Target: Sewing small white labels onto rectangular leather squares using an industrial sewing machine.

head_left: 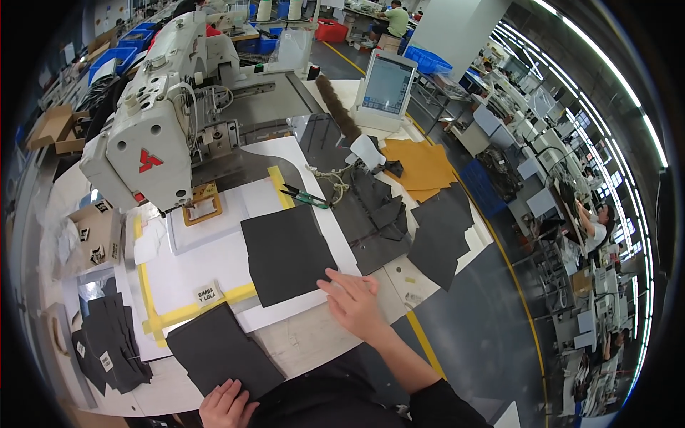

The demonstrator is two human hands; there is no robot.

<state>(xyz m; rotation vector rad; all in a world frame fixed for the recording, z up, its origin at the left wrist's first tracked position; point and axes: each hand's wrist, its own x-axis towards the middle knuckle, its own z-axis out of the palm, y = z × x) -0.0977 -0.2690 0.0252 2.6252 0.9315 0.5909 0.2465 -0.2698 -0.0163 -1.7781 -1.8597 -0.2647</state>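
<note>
My left hand (pixel 227 405) is at the table's near edge, fingers closed over the lower edge of a black fabric panel (pixel 225 349). That panel lies tilted, overlapping the taped border of a white sheet. A second black panel (pixel 287 253) rests flat on the white template sheet (pixel 185 274), which has yellow tape strips. Stretched fingers of my right hand (pixel 353 307) reach the lower right corner of this second panel. Between the panels sits a small white label (pixel 209 293). Green-handled thread snips (pixel 305 196) lie just beyond the second panel.
A white sewing machine (pixel 153 121) stands at the back left, its frame clamp (pixel 202 207) over the sheet. Stacked black pieces (pixel 118 342) and a cardboard box (pixel 98 235) are left. Mustard pieces (pixel 421 165), black scraps (pixel 442 232) and a screen (pixel 386 87) stand right.
</note>
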